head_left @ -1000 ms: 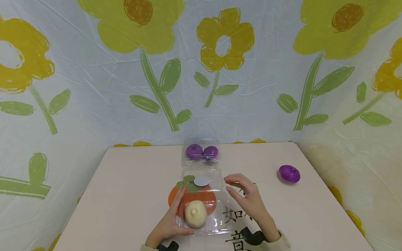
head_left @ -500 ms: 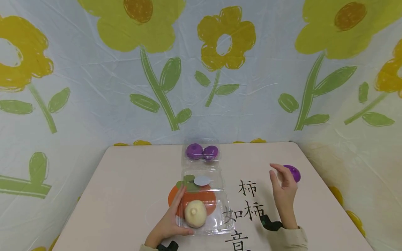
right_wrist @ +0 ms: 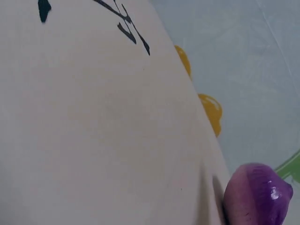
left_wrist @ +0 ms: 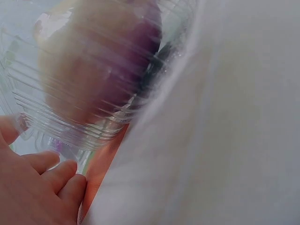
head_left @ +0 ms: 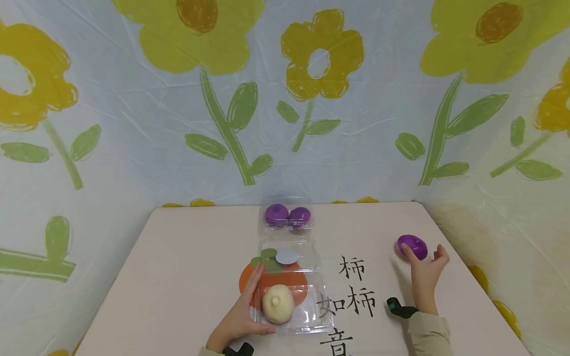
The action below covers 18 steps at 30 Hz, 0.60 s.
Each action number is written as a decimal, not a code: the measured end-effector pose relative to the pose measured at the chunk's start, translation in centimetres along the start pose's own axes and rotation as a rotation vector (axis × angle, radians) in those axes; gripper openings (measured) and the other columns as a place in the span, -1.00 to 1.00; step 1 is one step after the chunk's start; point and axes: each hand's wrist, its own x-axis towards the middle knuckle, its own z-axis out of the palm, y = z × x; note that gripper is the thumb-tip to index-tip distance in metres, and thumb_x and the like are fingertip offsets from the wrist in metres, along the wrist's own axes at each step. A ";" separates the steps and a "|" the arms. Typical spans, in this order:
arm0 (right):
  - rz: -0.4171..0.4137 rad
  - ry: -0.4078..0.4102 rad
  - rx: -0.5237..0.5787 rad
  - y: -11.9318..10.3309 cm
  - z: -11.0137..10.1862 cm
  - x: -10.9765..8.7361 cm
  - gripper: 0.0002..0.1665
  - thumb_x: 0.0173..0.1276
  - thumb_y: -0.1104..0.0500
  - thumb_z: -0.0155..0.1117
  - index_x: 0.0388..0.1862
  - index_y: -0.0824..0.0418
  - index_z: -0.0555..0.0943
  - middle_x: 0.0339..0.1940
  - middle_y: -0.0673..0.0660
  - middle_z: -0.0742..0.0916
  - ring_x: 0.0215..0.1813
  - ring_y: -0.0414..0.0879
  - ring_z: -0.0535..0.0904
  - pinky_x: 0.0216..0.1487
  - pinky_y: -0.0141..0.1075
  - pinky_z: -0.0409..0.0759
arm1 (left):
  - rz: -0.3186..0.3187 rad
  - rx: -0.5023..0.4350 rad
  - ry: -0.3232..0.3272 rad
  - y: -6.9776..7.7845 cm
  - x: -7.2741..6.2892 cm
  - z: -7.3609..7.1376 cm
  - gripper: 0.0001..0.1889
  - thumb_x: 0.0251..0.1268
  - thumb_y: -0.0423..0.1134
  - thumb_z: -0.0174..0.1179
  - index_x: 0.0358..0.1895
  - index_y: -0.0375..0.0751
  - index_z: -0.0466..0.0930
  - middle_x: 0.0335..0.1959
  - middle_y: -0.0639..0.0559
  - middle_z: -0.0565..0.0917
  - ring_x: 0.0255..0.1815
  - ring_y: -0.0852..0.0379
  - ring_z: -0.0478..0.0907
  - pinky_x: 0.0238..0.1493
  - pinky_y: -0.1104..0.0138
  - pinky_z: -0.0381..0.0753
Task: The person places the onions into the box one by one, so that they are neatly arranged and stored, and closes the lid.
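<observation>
My left hand (head_left: 238, 314) holds the left side of a clear plastic clamshell box (head_left: 311, 316), thumb at its near edge and fingers along its side. Inside lies a round, cream-coloured, onion-like piece (head_left: 278, 304) with a small nub; the left wrist view shows purple on its other side. At the right of the table, my right hand (head_left: 426, 274) is at a glossy purple, onion-like piece (head_left: 414, 245). Its thumb overlaps the near left of that piece, and the fingers stand apart on the right. In the right wrist view the purple piece (right_wrist: 258, 197) shows without the hand.
A second clear box (head_left: 285, 227) with two purple pieces (head_left: 277, 215) stands at the table's back edge. The open box's lid (head_left: 307, 254) lies behind its base. The pale table (head_left: 191, 257) bears printed characters and an orange persimmon picture. Flowered cloth (head_left: 356, 163) surrounds it.
My right hand has moved from beside the open box out to the right, to the lone purple piece, its thumb now over that piece. The left hand and boxes have stayed put.
</observation>
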 end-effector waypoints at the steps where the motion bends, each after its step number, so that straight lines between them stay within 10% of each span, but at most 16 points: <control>1: 0.018 -0.023 -0.007 0.2 -0.1 0.2 0.23 0.17 0.12 0.54 0.57 0.14 -0.11 0.58 0.19 0.00 0.59 -0.05 -0.17 0.56 -0.25 -0.18 | -0.003 0.001 -0.001 0.0 0.0 0.0 0.41 -0.31 -0.14 0.67 0.61 -0.19 -0.22 0.62 -0.24 -0.20 0.61 -0.02 -0.19 0.33 -0.32 0.03; 10: 0.118 -0.092 -0.040 2.1 -0.7 1.1 0.34 0.11 0.12 0.59 0.60 0.08 -0.18 0.61 0.16 -0.01 0.61 -0.09 -0.14 0.57 -0.29 -0.13 | -0.011 0.007 -0.007 0.0 -0.2 0.0 0.40 -0.29 -0.13 0.67 0.62 -0.17 -0.21 0.62 -0.26 -0.20 0.61 0.01 -0.18 0.34 -0.30 0.04; 18: 0.045 -0.085 -0.136 2.6 -0.5 1.0 0.22 0.20 0.07 0.52 0.60 0.20 -0.09 0.60 0.25 0.09 0.60 0.02 -0.04 0.57 -0.23 -0.10 | -0.025 0.009 -0.006 0.2 -0.1 -0.2 0.41 -0.29 -0.11 0.67 0.62 -0.13 -0.22 0.63 -0.22 -0.21 0.61 -0.10 -0.18 0.32 -0.34 0.04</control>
